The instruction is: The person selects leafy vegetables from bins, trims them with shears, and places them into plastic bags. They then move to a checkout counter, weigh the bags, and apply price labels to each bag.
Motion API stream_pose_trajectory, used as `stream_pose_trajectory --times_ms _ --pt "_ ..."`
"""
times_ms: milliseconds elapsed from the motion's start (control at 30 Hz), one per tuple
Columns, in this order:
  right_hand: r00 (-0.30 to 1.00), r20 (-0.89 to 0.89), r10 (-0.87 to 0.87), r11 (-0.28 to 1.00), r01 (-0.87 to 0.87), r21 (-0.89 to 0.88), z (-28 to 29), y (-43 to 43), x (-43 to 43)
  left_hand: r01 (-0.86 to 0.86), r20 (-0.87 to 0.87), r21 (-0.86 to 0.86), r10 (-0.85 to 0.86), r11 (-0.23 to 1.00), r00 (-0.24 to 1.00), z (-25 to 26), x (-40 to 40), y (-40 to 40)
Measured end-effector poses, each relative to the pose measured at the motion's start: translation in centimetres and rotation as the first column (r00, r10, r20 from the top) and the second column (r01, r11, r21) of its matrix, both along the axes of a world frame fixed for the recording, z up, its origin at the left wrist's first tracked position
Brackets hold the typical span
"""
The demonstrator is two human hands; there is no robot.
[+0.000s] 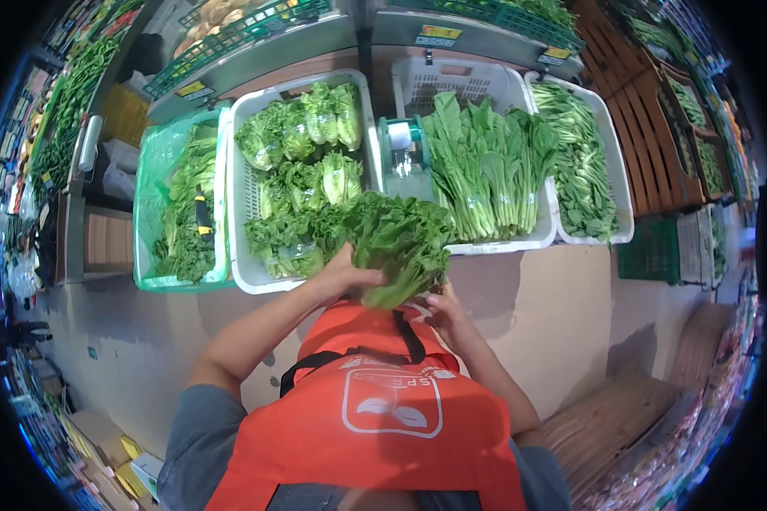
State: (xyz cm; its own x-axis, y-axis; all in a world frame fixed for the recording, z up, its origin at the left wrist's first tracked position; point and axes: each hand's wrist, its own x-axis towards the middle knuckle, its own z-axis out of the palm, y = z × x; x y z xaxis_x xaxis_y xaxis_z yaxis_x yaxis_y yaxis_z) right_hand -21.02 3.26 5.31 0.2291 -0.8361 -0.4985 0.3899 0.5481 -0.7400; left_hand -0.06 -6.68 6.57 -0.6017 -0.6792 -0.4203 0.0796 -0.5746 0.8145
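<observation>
My left hand (351, 271) is closed around the near left side of a leafy lettuce bunch (399, 239), just in front of my red apron. My right hand (444, 313) is at the bunch's lower right edge with its fingers bent; whether it grips the bunch is unclear. Beyond the bunch, a white plastic crate (246, 191) holds several taped lettuce bunches (297, 185). A tape dispenser (406, 156) with a roll of clear tape stands between this crate and a second white crate (540, 239) of long-stemmed leafy greens (486, 166).
At the left, a crate lined with green plastic (144, 211) holds loose greens and a yellow-and-black utility knife (202, 214). Another white crate (623, 220) of greens stands right. Metal shelf edges run behind, and brown slatted racks (639, 128) stand at far right.
</observation>
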Motion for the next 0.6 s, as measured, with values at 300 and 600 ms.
stream_pose_trajectory --times_ms 300,600 --pt "0.951 -0.164 -0.262 0.926 0.2 -0.319 -0.8 -1.7 5.7 0.104 0.178 -0.302 -0.051 0.948 0.983 0.7 -0.1 2.3" --pt "0.96 -0.281 -0.013 0.932 -0.09 -0.352 1.9 -3.0 7.7 -0.494 -0.099 0.121 0.506 0.861 0.857 -1.8 4.3 5.7"
